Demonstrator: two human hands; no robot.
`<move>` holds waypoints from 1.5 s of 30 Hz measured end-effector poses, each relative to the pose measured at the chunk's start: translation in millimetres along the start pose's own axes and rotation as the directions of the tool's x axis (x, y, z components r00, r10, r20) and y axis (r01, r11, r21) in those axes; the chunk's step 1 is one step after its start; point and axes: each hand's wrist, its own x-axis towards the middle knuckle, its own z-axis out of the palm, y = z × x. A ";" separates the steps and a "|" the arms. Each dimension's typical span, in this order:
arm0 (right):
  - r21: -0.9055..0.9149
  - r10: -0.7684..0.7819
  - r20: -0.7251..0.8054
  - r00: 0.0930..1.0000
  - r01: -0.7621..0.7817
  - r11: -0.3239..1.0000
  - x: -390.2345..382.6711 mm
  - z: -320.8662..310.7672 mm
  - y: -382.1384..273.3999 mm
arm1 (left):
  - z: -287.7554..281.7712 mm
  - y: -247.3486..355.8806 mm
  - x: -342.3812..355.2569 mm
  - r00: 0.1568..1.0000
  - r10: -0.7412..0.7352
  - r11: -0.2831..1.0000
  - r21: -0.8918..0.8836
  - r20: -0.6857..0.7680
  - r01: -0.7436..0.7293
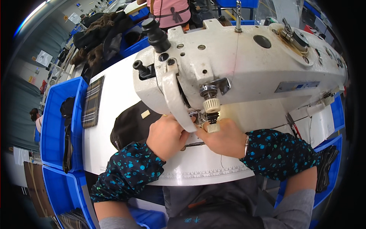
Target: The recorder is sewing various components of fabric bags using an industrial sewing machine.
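Observation:
A white sewing machine [244,65] spans the table in front of me. My left hand [166,137] is closed, its fingers curled at the edge of a dark fabric piece [131,124] just left of the presser foot [195,115]. My right hand [225,138] is closed too, its fingertips drawn together beside the foot at the cloth's edge. The white thread dial [212,105] and the take-up cover [177,99] hide part of the fingertips. A narrow dark strip of cloth [194,144] shows between the hands. On the fabric lies a small cream-coloured piece [145,113].
Folded plaid cloth [92,101] lies at the table's left edge. Blue bins [47,126] stand beyond it, one holding dark pieces. Red-handled snips [293,126] rest to the right. A ruler strip [202,173] runs along the front edge. A person in pink [169,13] is at the far side.

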 end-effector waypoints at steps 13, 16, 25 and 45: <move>-0.075 -0.070 0.035 0.997 0.072 0.995 2.3 2.9 1.3 | -17.3 7.7 11.2 0.969 0.036 0.981 0.176 0.244 -0.080; -0.012 -0.083 0.009 0.996 0.083 0.996 2.4 3.5 2.9 | -22.6 9.8 14.3 0.956 0.047 0.985 0.147 0.290 -0.093; -0.072 -0.079 -0.005 0.997 0.078 0.994 -2.6 9.3 11.3 | -28.3 19.8 20.9 0.943 0.015 0.997 0.062 0.334 -0.038; -0.025 0.002 0.105 0.994 0.001 1.000 -0.5 -3.8 18.2 | -2.8 -7.6 4.0 0.876 -0.272 0.780 -0.441 0.398 0.443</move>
